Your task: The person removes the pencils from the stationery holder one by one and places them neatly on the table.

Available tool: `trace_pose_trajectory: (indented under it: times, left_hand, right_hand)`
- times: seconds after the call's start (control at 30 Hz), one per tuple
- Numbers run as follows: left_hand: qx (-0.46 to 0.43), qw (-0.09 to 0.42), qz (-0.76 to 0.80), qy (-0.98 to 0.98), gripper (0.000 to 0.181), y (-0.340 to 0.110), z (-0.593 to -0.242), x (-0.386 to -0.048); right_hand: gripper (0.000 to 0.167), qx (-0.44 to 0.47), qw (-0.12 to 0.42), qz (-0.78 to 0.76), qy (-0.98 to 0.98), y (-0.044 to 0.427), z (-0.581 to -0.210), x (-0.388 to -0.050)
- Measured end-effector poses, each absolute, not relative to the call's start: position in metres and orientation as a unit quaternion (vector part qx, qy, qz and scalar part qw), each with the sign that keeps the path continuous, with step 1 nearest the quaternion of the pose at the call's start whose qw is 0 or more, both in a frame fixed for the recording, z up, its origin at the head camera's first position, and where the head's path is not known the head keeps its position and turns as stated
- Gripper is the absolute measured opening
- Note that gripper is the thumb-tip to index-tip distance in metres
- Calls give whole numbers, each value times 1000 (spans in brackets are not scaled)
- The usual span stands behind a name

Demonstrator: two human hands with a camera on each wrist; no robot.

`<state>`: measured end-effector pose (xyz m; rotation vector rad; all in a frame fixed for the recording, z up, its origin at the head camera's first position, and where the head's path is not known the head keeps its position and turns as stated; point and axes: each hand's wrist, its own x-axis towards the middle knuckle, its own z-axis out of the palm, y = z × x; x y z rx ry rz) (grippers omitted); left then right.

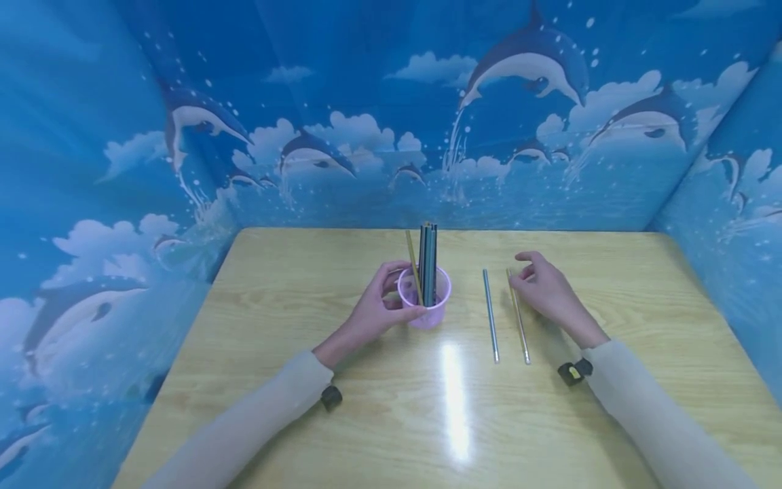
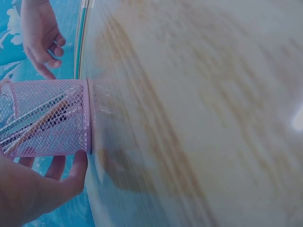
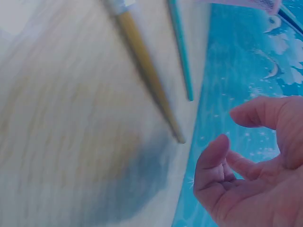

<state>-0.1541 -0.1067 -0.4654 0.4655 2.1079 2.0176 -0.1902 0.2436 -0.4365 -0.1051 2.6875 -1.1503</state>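
Observation:
My left hand (image 1: 380,304) grips a pink mesh pencil cup (image 1: 435,316), the thumb on its near side and the fingers round its left and far side. Several dark pencils (image 1: 429,261) and a yellow pencil (image 1: 412,255) stand in the cup. In the left wrist view, the mesh cup (image 2: 45,118) shows pencils through its wall. To the right, a blue pencil (image 1: 491,316) and another yellow pencil (image 1: 519,319) lie side by side on the table. Just over the yellow one's far end hovers my right hand (image 1: 548,291), thumb and fingers apart with nothing between them in the right wrist view.
The wooden table (image 1: 269,272) ends at a blue backdrop (image 1: 366,81) printed with dolphins, which stands along its back and sides. Small black devices sit at both wrists, such as the right wrist device (image 1: 574,372). A light glare lies on the front of the table.

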Motion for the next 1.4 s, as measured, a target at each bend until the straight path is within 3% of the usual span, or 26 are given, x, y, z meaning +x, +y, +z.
trace_pose_trajectory:
  times: [0.3,0.7,1.07,1.4]
  left_hand:
    - [154,97,685,706,85,-106,-465,-153]
    - [153,93,686,705,85,-105,-464,-153]
    - [156,91,691,700,85,-106,-465,-153]
    - [163,86,691,699,85,-106,-467,-154]
  right_hand:
    - [49,-41,37,-478,877,224,-424,-185]
    - [40,-92,-11,-612,785,180,-414,-184]
    - [39,-114,-39,-609,784,140,-412,-188]
    - [37,-115,-33,-608,785,119,-417,-189]
